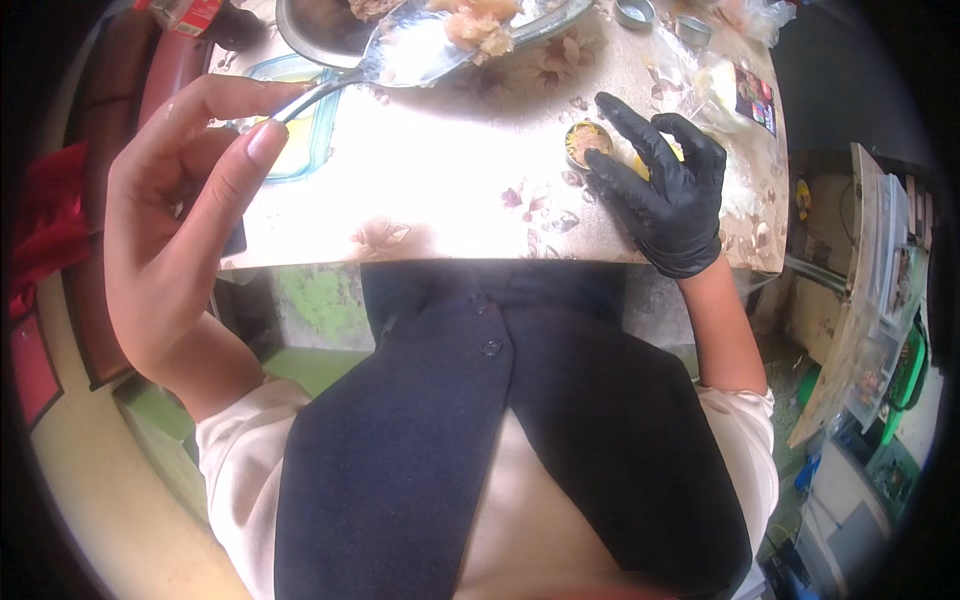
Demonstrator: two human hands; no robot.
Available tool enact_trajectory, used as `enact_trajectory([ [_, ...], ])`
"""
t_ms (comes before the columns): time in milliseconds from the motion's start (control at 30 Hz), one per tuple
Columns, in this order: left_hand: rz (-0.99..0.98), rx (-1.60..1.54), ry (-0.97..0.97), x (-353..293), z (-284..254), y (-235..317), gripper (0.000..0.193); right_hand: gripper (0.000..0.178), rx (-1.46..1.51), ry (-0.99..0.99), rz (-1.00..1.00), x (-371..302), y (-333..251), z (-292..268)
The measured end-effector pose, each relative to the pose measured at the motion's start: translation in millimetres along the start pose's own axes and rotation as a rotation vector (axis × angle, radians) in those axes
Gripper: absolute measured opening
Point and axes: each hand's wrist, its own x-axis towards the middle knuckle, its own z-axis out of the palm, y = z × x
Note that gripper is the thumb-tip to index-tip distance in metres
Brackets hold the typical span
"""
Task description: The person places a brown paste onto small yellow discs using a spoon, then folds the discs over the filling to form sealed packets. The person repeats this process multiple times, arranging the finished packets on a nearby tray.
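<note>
My bare left hand [190,210] pinches the handle of a metal spoon [420,55] between thumb and fingers. Its large bowl has a pale, wet smear and reaches over the rim of a metal bowl [300,40], beside a lump of pinkish ground meat [478,25]. My right hand [660,190], in a black glove, is over the table with its fingers spread. Its thumb tip touches the edge of a small round tin mould [588,150] filled with pinkish paste. Something yellow [640,160] shows partly beneath the gloved fingers.
A glass container with a teal rim [325,140] sits behind my left hand. Two small metal moulds, one silvery [634,13], stand at the far right. Plastic bags and a dark printed packet [755,100] lie at the right edge of the flowered tablecloth [450,190].
</note>
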Motion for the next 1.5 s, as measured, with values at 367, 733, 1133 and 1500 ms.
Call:
enact_trajectory([
  [367,0.041,0.029,0.047,-0.8,1.8,-9.9,0.023,0.034,0.069,0.052,0.029,9.3,2.3,6.1],
  [733,0.1,-0.028,0.109,3.0,8.2,-10.4,0.02,0.031,0.052,0.004,0.101,7.4,-6.4,7.4],
  [1133,0.007,-0.164,0.096,38.2,4.4,-25.4,0.021,0.035,0.131,0.07,0.239,12.3,-4.2,21.2],
  [1500,0.015,-0.189,0.088,37.5,3.7,-26.7,0.021,0.043,0.082,0.011,0.189,15.1,4.9,16.8],
])
